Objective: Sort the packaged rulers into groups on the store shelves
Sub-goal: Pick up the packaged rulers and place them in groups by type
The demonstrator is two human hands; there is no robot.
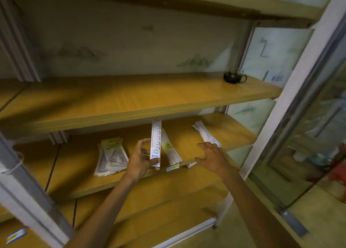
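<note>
Pinched between thumb and fingers at its lower end, the long white packaged ruler with blue label (156,141) stands nearly upright in the left hand (141,160), over the near edge of the tan wooden middle shelf (89,180). Its top reaches the shelf above. It looks light and fairly stiff, with a glossy sleeve that may slip, so a hold nearer mid-length would steady it. Just right lies a flat packet with a yellow-green label (169,148); a fanned pile of wider packets (111,156) sits left. The right hand (212,158), fingers spread and empty, hovers by the white ruler bundle (206,134) far right.
</note>
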